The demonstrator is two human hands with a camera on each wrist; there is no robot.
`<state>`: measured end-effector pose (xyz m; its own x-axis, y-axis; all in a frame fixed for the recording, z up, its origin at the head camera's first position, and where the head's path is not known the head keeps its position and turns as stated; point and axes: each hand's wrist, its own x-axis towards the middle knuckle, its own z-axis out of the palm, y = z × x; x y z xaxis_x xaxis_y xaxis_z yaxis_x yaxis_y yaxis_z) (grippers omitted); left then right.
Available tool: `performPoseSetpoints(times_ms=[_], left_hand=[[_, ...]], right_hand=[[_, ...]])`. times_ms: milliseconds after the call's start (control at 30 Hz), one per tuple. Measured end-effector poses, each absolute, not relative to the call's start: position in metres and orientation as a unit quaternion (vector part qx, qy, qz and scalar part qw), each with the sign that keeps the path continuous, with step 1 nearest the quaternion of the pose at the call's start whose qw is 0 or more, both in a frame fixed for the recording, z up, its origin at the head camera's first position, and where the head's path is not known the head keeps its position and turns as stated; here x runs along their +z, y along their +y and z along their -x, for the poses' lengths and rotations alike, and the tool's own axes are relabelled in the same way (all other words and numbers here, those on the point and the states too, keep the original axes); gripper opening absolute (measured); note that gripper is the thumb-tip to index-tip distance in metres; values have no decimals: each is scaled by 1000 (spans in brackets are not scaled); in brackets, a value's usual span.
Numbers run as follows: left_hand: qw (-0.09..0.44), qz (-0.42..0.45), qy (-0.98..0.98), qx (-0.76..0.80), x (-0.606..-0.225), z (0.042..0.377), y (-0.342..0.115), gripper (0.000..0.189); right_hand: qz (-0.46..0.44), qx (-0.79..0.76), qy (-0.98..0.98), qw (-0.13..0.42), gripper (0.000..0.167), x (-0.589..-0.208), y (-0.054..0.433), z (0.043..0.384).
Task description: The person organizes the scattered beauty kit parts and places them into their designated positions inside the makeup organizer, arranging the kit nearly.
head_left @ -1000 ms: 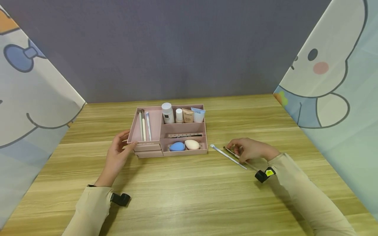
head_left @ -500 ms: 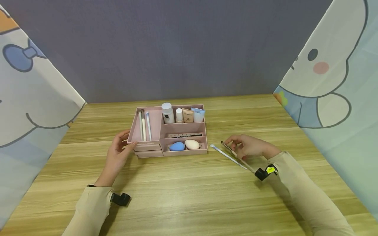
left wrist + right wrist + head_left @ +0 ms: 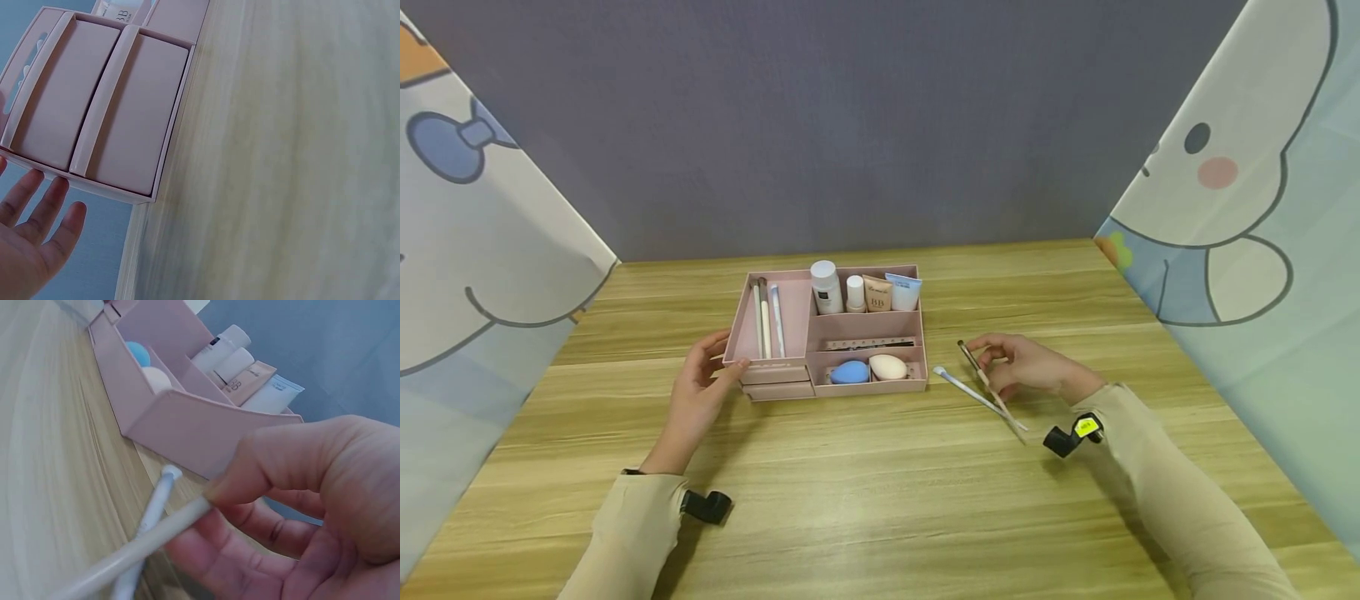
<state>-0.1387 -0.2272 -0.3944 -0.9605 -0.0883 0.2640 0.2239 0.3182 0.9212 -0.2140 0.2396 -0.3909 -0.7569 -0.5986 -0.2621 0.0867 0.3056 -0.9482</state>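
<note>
My right hand (image 3: pixel 1026 364) pinches a makeup brush (image 3: pixel 992 393) with a pale handle and dark tip, lifted at a slant, bristles toward the upper left. In the right wrist view the brush's handle (image 3: pixel 153 540) sits between thumb and fingertips. Beneath it a second makeup brush (image 3: pixel 958 383), white with a pale blue head, lies on the table. My left hand (image 3: pixel 696 396) touches the left front corner of a pink cosmetics organizer (image 3: pixel 790 321). In the left wrist view its fairly straight fingers (image 3: pixel 47 209) rest against the organizer's side. Several makeup brushes (image 3: pixel 765 321) lie in the organizer's left compartment.
Along the organizer's back row stand a white bottle (image 3: pixel 826 290), a smaller white-capped bottle (image 3: pixel 855 293), a beige tube (image 3: pixel 877 293) and a light blue tube (image 3: pixel 903 292). A blue sponge (image 3: pixel 850 372) and a cream sponge (image 3: pixel 888 367) sit in front. Two drawers (image 3: pixel 134 112) face forward.
The right hand has raised the pale-handled brush off the table and moved slightly away and to the left, the brush turning steeper. The left hand and organizer stay put.
</note>
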Motion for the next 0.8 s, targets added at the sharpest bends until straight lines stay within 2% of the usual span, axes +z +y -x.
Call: performPoseSetpoints(times_ms=[367, 800], left_hand=[[140, 47, -807, -572, -396, 139, -228, 47], [133, 45, -804, -577, -395, 138, -228, 48]], right_hand=[[142, -647, 697, 275, 71, -390, 220, 210], [149, -683, 671, 247, 72, -383, 196, 207]])
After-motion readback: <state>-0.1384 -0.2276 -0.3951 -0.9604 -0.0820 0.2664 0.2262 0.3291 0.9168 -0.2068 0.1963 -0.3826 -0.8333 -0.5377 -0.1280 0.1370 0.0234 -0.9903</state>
